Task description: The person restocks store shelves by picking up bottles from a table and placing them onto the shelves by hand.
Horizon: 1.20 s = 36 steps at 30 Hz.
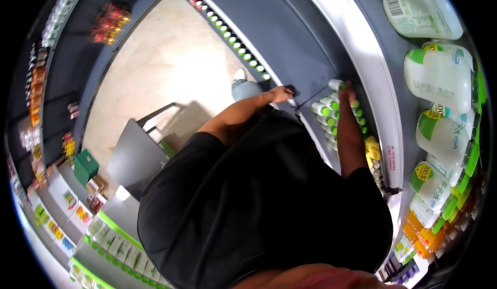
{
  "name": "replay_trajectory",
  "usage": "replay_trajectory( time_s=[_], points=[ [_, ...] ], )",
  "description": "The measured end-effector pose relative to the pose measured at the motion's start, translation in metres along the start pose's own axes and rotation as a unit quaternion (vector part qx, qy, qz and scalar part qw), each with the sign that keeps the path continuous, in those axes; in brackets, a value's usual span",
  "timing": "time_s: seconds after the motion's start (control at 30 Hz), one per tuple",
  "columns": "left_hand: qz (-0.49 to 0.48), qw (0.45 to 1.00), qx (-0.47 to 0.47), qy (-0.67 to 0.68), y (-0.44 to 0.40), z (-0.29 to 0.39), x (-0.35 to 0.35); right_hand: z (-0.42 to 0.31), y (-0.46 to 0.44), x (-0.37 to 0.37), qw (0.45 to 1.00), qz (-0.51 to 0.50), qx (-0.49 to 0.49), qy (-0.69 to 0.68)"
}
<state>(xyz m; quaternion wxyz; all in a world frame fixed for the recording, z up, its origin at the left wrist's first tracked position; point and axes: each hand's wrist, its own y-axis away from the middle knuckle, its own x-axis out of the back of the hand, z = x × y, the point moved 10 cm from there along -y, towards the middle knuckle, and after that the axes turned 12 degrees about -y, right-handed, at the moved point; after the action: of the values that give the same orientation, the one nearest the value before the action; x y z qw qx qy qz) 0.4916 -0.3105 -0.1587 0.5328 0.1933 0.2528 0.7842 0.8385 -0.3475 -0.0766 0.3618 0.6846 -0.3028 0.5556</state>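
My right hand reaches into the shelf and is closed on a small white bottle with a green cap. Below that hand, several similar green-capped bottles lie on their sides in close rows. At the front of the shelf, my left hand has its fingers curled at the shelf edge. A dark patch shows by its fingertips, and I cannot make out whether it is a shadow.
Large white bottles line the upper shelf at right. A row of green-and-white bottles runs along the lower shelf's front edge. Behind me at left is a grey cart-like panel with a handle on the pale floor. Stocked shelves stand at far left.
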Motion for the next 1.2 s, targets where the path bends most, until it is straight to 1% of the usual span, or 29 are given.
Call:
replay_trajectory(
  time_s=[0.03,0.07,0.13,0.17,0.2,0.23,0.27,0.33,0.37,0.4,0.43,0.47,0.5,0.53,0.57,0.6,0.63,0.67,0.7,0.73,0.77,0.87,0.9,0.93,1.0,1.03,1.07,1.13,1.2],
  points=[
    [-0.003,0.988,-0.052,-0.149,0.038,0.021,0.019,-0.011,0.015,0.022,0.999,-0.013,-0.024,-0.018],
    [0.014,0.975,0.015,-0.222,0.046,-0.012,0.028,-0.018,0.026,0.031,0.998,-0.024,-0.046,-0.034],
    [0.033,0.959,0.062,-0.275,0.069,-0.052,0.044,-0.029,0.035,0.039,0.997,0.039,-0.018,-0.067],
    [0.046,0.965,0.06,-0.251,0.079,-0.065,0.053,-0.038,0.043,0.048,0.995,0.07,-0.014,-0.068],
    [0.059,0.971,0.056,-0.227,0.092,-0.076,0.06,-0.061,0.062,0.074,0.992,0.101,-0.009,-0.069],
    [0.07,0.976,0.052,-0.201,0.105,-0.087,0.063,-0.063,0.072,0.076,0.986,0.155,0.0,-0.057],
    [0.107,0.981,0.069,-0.146,0.117,-0.099,0.072,-0.067,0.082,0.08,0.976,0.211,0.006,-0.047],
    [0.179,0.979,0.09,-0.043,0.137,-0.119,0.095,-0.072,0.096,0.083,0.959,0.245,-0.015,-0.14],
    [0.205,0.974,0.09,0.034,0.141,-0.14,0.101,-0.074,0.105,0.085,0.946,0.265,-0.027,-0.186],
    [0.229,0.963,0.088,0.111,0.143,-0.164,0.109,-0.095,0.112,0.08,0.943,0.248,0.057,-0.214],
    [0.216,0.969,0.11,0.057,0.143,-0.191,0.113,-0.114,0.123,0.073,0.933,0.229,0.143,-0.237],
    [0.205,0.97,0.13,0.005,0.145,-0.214,0.123,-0.131,0.135,0.056,0.917,0.195,0.204,-0.281],
    [0.203,0.971,0.125,-0.024,0.151,-0.229,0.135,-0.155,0.151,0.046,0.895,0.157,0.267,-0.321],
    [0.205,0.97,0.122,-0.05,0.157,-0.24,0.149,-0.195,0.186,0.06,0.884,0.082,0.304,-0.345],
    [0.221,0.966,0.132,-0.022,0.166,-0.246,0.17,-0.211,0.197,0.028,0.872,0.004,0.341,-0.352],
    [0.238,0.961,0.144,0.01,0.177,-0.25,0.188,-0.228,0.212,-0.005,0.86,-0.097,0.363,-0.345],
    [0.252,0.953,0.156,-0.058,0.192,-0.244,0.209,-0.226,0.217,-0.066,0.829,-0.18,0.39,-0.358],
    [0.302,0.936,0.136,-0.116,0.211,-0.23,0.232,-0.228,0.237,-0.107,0.846,-0.386,0.214,-0.299],
    [0.31,0.936,0.152,-0.066,0.225,-0.231,0.247,-0.221,0.258,-0.174,0.642,-0.614,0.059,-0.456],
    [0.319,0.933,0.165,-0.014,0.237,-0.235,0.26,-0.231,0.263,-0.204,0.706,-0.594,0.218,-0.319],
    [0.334,0.932,0.129,0.047,0.246,-0.239,0.271,-0.254,0.274,-0.217,0.732,-0.544,0.372,-0.172],
    [0.368,0.917,0.15,0.025,0.289,-0.265,0.301,-0.33,0.297,-0.184,0.754,-0.583,0.26,-0.156],
    [0.388,0.907,0.163,0.016,0.308,-0.276,0.31,-0.356,0.291,-0.191,0.769,-0.543,0.317,-0.111],
    [0.396,0.901,0.173,0.022,0.327,-0.29,0.315,-0.369,0.286,-0.206,0.772,-0.576,0.221,-0.155],
    [0.432,0.878,0.188,0.085,0.36,-0.331,0.316,-0.433,0.293,-0.185,0.78,-0.565,0.233,-0.135],
    [0.464,0.858,0.213,0.067,0.38,-0.351,0.316,-0.458,0.286,-0.193,0.794,-0.538,0.265,-0.097],
    [0.475,0.837,0.254,0.094,0.397,-0.378,0.308,-0.48,0.281,-0.202,0.793,-0.538,0.261,-0.113],
    [0.508,0.811,0.274,0.095,0.432,-0.417,0.29,-0.533,0.29,-0.198,0.78,-0.538,0.289,-0.136],
    [0.477,0.802,0.33,0.142,0.463,-0.446,0.26,-0.573,0.306,-0.199,0.765,-0.544,0.314,-0.143]
  ],
)
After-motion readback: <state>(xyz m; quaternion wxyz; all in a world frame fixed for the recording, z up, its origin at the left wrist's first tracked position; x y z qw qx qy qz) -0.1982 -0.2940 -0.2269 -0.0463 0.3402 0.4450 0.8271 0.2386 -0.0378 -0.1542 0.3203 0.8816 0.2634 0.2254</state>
